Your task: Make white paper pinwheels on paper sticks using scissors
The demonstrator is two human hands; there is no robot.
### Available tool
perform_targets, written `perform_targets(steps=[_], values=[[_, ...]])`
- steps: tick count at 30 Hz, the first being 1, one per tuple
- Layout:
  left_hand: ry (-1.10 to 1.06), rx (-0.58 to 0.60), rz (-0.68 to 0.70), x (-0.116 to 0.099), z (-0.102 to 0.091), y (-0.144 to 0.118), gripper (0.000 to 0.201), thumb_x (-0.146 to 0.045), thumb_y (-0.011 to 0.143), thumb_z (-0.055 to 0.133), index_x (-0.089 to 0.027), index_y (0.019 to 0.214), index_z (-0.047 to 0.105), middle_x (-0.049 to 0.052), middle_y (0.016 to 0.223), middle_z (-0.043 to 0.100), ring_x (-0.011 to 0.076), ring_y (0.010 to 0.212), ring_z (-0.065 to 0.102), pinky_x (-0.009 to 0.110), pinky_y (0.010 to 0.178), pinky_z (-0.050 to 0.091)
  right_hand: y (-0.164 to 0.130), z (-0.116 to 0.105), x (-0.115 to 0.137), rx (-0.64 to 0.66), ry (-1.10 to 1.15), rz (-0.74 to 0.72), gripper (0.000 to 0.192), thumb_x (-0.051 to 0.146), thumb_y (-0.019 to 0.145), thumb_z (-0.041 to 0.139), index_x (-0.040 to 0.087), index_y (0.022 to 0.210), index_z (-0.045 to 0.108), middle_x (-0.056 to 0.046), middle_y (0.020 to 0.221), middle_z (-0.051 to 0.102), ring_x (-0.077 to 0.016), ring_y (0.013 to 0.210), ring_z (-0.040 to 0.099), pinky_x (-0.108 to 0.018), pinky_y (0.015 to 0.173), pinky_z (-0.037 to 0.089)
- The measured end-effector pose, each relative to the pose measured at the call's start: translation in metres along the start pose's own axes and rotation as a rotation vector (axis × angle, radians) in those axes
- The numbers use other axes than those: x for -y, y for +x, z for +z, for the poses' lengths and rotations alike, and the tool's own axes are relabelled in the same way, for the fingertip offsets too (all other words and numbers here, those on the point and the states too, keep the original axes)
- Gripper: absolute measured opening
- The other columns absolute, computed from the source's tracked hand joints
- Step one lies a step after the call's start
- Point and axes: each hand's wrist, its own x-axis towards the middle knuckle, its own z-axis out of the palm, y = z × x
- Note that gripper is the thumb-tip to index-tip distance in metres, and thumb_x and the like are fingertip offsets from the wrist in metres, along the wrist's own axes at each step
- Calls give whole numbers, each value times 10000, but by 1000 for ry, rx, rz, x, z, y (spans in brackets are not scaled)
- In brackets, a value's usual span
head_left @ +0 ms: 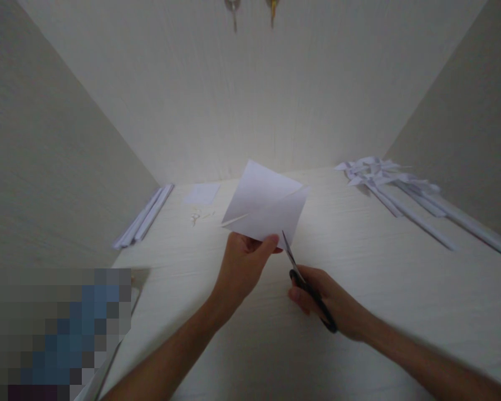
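We hold a white sheet of paper point(264, 205) in our left hand point(242, 266), above the middle of the pale table point(401, 289). The left fingers are closed on the sheet's lower edge, thumb on the near face and the other fingers behind it. The sheet is tilted and shows a diagonal fold or cut line; the view does not let us tell which.

Our right hand point(332, 303) grips a pair of scissors point(307, 287) by their dark handles. The right fingers are curled shut around the handles. The blade tip meets the lower edge of the sheet, just beside the left thumb. How far the blades are parted we cannot tell.

Around the work:
- Left side: a bundle of white paper strips point(144, 217) lies along the left wall.
- Far centre: a small flat paper square point(202, 194) lies behind the sheet, with a few small pale items point(197, 216) near it, too small to identify.
- Far right: a group of paper pinwheels point(394, 186) on long white sticks lies along the right wall.
- Near left: a blurred block point(56, 334) covers the corner.

Walls enclose the table on the left, far and right sides. The bare surface lies between both forearms and to the right of the right hand.
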Motion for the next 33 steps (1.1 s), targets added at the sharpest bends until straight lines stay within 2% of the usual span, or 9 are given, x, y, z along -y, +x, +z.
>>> perform_targets(steps=[10, 20, 28, 33], values=[[9, -2, 9, 2, -1, 0, 116, -195, 659, 607, -107, 720, 651, 41, 699, 694, 167, 644, 645, 252, 609, 533, -1, 1, 0, -32, -2, -15, 347, 447, 744, 537, 182, 571, 394, 59, 475, 363, -80, 449, 315, -222, 424, 237], [-49, 22, 30, 2, 0, 0, 94, -185, 664, 587, -119, 700, 644, 39, 687, 694, 180, 670, 648, 272, 612, 534, 2, 3, -2, -67, 27, 65, 362, 433, 715, 557, 180, 524, 383, 66, 433, 319, -62, 404, 273, -200, 366, 180], [-47, 48, 7, 4, -1, 1, 118, -179, 658, 594, -111, 744, 636, 46, 694, 692, 178, 670, 646, 259, 605, 529, 3, 1, -1, -71, 17, 70, 369, 450, 705, 570, 186, 524, 388, 68, 407, 339, -67, 377, 292, -209, 363, 198], [-15, 130, -25, 7, 2, -4, 114, -179, 680, 567, -123, 728, 654, 45, 700, 691, 180, 690, 644, 262, 622, 527, 3, 0, 4, -62, 107, 7, 335, 445, 711, 571, 176, 571, 430, 62, 450, 383, -78, 421, 336, -217, 408, 251]])
